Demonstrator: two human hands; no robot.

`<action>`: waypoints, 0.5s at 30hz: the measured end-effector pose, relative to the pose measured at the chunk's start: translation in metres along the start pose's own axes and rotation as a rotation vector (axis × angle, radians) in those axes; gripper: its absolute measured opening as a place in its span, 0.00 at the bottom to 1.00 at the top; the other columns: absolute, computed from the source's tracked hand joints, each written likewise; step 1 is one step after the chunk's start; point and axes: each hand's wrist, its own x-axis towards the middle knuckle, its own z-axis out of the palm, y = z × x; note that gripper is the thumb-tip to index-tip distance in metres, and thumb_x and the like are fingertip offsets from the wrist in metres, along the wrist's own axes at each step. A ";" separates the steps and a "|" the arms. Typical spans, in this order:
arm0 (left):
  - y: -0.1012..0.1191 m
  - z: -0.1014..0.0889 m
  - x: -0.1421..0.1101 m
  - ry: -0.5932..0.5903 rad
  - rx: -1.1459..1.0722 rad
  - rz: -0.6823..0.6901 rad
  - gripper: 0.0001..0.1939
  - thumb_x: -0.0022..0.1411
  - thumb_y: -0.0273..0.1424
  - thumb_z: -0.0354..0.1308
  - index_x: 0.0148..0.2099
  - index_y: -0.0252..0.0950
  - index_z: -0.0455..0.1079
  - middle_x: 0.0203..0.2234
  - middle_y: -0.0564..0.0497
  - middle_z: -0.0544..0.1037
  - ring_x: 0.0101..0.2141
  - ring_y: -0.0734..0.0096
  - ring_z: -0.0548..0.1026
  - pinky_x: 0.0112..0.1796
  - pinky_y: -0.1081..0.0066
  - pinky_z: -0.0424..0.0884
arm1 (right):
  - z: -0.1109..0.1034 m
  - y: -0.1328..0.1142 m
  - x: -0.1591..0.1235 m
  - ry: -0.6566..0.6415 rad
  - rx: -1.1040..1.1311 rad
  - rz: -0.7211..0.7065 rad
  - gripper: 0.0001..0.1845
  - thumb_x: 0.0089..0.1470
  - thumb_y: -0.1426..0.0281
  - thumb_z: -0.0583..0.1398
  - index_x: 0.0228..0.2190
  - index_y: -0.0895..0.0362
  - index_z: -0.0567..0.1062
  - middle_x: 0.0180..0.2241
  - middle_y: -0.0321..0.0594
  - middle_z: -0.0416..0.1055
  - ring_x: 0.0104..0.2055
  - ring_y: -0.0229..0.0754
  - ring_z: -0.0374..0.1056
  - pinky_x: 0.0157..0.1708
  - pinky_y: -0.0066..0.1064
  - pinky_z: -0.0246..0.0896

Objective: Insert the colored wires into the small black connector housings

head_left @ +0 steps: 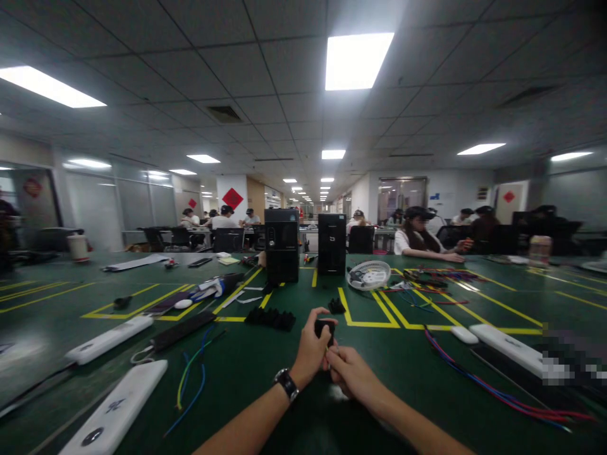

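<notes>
My left hand [309,346], with a watch on its wrist, is closed around a small black block-like piece [326,328] above the front middle of the green table. Against the lower side of that piece, the fingers of my right hand [351,371] are pinched together. What they grip is mostly hidden and too small to name. Just beyond my hands lie a loose black piece [336,306] and a row of similar black pieces [270,318]. Blue and green-yellow wires [192,373] lie to the left.
Two black computer towers [282,246] stand ahead. A white round basket [368,275] sits right of them, near tangled wires [441,278]. White power strips [118,411] lie left and right. Red and blue wires [493,390] stretch across the right. A person [420,237] sits across the table.
</notes>
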 end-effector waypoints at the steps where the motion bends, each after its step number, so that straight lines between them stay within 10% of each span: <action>1: 0.001 0.000 0.001 -0.012 -0.067 -0.033 0.19 0.57 0.34 0.53 0.50 0.38 0.56 0.39 0.46 0.75 0.25 0.72 0.74 0.27 0.71 0.70 | 0.000 0.000 0.001 0.003 0.006 -0.002 0.18 0.55 0.55 0.52 0.28 0.57 0.65 0.14 0.25 0.53 0.12 0.28 0.43 0.12 0.22 0.36; 7: -0.004 -0.006 0.011 0.007 -0.523 -0.309 0.28 0.59 0.50 0.47 0.54 0.35 0.56 0.35 0.44 0.75 0.25 0.69 0.73 0.25 0.71 0.67 | -0.001 -0.001 0.001 -0.012 -0.021 -0.052 0.23 0.52 0.48 0.52 0.27 0.56 0.64 0.15 0.25 0.50 0.14 0.29 0.43 0.14 0.23 0.37; 15: -0.017 -0.004 0.016 0.123 -0.335 -0.345 0.32 0.57 0.55 0.42 0.37 0.30 0.69 0.21 0.50 0.70 0.18 0.73 0.68 0.22 0.71 0.63 | 0.005 0.002 0.000 0.017 -0.271 -0.051 0.25 0.54 0.49 0.48 0.25 0.57 0.65 0.18 0.30 0.52 0.18 0.33 0.49 0.16 0.25 0.41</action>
